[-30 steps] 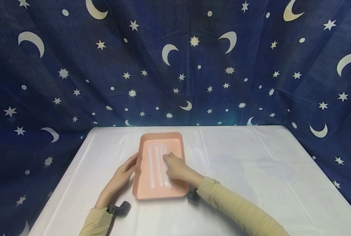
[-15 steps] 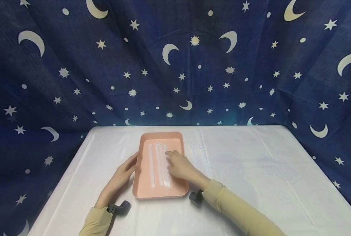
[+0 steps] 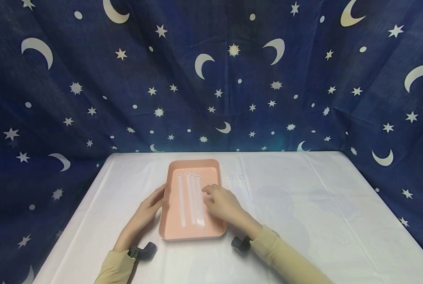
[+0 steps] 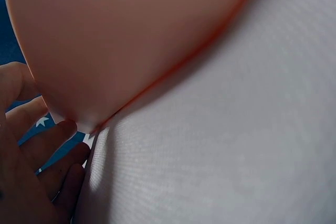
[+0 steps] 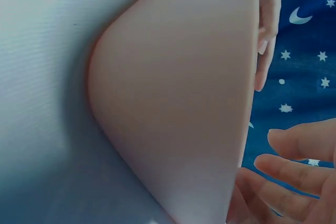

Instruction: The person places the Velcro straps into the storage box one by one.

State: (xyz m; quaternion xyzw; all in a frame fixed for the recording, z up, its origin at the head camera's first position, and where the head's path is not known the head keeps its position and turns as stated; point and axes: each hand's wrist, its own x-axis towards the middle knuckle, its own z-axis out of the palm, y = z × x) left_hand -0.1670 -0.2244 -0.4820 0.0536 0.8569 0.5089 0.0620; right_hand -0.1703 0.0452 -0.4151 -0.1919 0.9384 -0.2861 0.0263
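Note:
A pink rectangular tray (image 3: 213,228) stands on the white-covered table. Several flat white straps (image 3: 182,201) with wider slotted heads, like cable ties, lie lengthwise in it, side by side. My left hand (image 3: 149,207) rests against the tray's left side; in the left wrist view its relaxed fingers (image 4: 47,142) touch the outer wall. Over the right part of the tray hovers my right hand (image 3: 223,203), just right of the rightmost strap, fingers loosely bent. In the right wrist view the thumb and fingers (image 5: 294,174) are spread apart by the tray rim, holding nothing.
Two more white straps (image 3: 242,183) lie on the table (image 3: 321,221) just right of the tray, faint against the cloth. A dark blue curtain (image 3: 183,98) with moons and stars hangs behind the table's far edge.
My right hand has drawn back to the right from the rightmost strap, its fingers loosening and baring more of that strap. The left hand and tray have stayed put.

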